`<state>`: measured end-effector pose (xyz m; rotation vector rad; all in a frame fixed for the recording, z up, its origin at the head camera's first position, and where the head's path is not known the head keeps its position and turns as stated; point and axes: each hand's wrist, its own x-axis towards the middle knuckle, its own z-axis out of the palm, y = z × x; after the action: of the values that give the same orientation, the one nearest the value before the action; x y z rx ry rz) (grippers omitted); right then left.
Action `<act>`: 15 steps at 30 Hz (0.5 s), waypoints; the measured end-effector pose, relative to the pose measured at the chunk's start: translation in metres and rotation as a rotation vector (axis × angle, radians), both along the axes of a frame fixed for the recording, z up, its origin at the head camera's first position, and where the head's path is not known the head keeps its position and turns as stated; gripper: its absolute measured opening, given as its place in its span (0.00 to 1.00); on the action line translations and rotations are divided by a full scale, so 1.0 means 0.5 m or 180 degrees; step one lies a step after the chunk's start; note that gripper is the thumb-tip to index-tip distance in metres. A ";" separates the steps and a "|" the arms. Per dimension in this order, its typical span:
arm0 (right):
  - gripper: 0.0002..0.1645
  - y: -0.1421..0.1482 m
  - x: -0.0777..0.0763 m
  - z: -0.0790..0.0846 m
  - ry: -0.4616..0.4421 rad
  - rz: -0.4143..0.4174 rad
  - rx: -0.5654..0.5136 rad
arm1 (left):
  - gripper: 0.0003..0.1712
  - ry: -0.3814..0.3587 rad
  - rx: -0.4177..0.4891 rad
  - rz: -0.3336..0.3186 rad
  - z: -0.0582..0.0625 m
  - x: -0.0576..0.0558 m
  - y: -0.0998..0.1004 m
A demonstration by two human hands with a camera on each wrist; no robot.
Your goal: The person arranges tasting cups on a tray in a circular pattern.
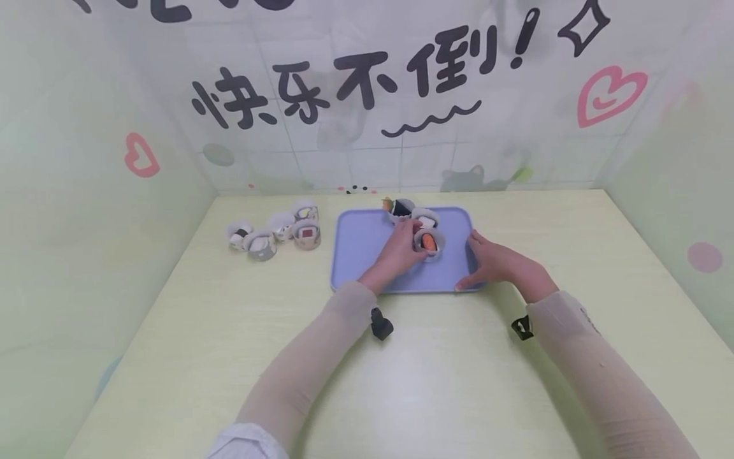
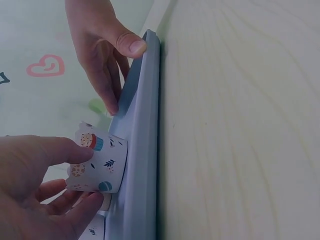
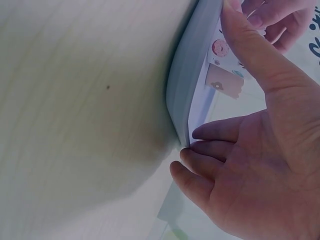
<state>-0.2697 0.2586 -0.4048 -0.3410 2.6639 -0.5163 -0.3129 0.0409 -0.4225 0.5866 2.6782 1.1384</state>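
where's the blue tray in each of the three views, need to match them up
Head: just right of centre, seen from above; blue tray.
Left wrist: blue tray seen nearly edge-on, a strip down the middle to the bottom edge.
Right wrist: blue tray in the upper middle, slanting from the top edge down to a corner.
Shared landmark: the right hand, touching the tray in all three.

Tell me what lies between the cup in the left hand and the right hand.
In the head view, only bare blue tray lies between that cup and the right hand.
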 end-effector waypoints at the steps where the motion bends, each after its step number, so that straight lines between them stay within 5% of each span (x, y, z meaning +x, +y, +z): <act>1: 0.77 -0.001 0.001 0.001 0.0012 0.0007 0.0000 | 0.35 0.0006 0.0005 0.0012 0.000 0.000 0.001; 15: 0.77 -0.005 0.003 0.004 -0.0004 -0.0007 0.0032 | 0.34 -0.0080 0.0074 0.0206 0.004 0.007 0.001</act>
<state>-0.2683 0.2563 -0.4027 -0.3345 2.6650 -0.5033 -0.3096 0.0415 -0.4206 0.4892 2.6845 1.1868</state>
